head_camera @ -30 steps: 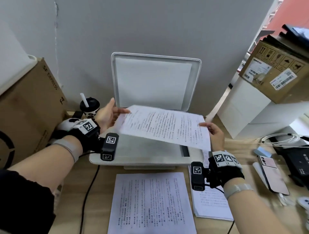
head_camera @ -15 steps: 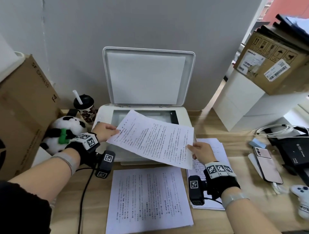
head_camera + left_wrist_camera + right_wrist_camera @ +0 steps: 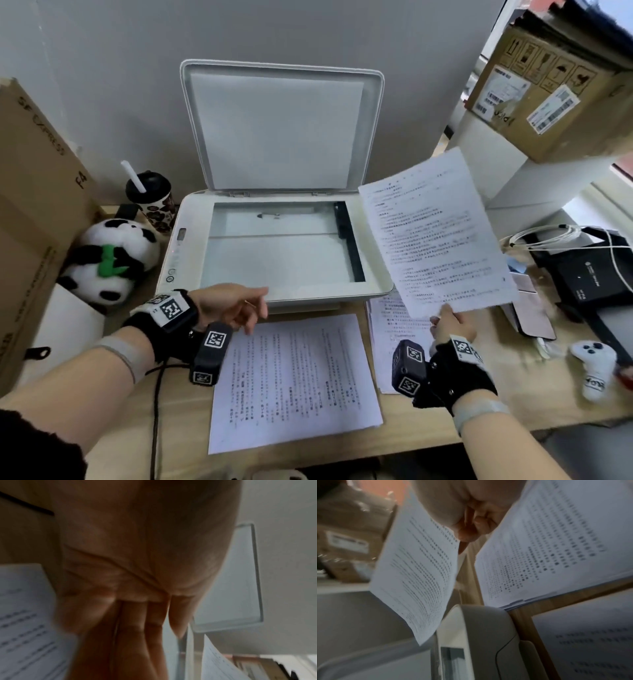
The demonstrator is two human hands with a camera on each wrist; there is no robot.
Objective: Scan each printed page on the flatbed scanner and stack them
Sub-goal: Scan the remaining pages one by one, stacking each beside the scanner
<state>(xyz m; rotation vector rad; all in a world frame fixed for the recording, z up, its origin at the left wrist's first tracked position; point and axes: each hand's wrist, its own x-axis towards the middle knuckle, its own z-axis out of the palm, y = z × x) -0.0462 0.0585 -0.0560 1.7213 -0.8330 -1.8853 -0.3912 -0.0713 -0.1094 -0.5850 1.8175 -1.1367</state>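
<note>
The white flatbed scanner (image 3: 373,284) stands at the back of the desk, its lid (image 3: 281,126) raised and the glass (image 3: 274,253) bare. My right hand (image 3: 448,325) pinches the bottom edge of a printed page (image 3: 435,233) and holds it up in the air to the right of the scanner; the page (image 3: 419,566) also shows in the right wrist view. My left hand (image 3: 236,305) hovers empty in front of the scanner, fingers relaxed. One printed sheet (image 3: 294,380) lies flat before the scanner. A stack of pages (image 3: 394,335) lies under the raised sheet.
A cardboard box (image 3: 30,205), a plush panda (image 3: 109,260) and a lidded cup with a straw (image 3: 150,198) crowd the left. On the right lie a phone (image 3: 534,308), a black device (image 3: 589,274) with white cables, a white controller (image 3: 596,366), and a box (image 3: 548,85) on a white block.
My left hand has let go of the page and dropped towards the desk. My right hand has carried the page off the scanner to the right, leaving the glass uncovered.
</note>
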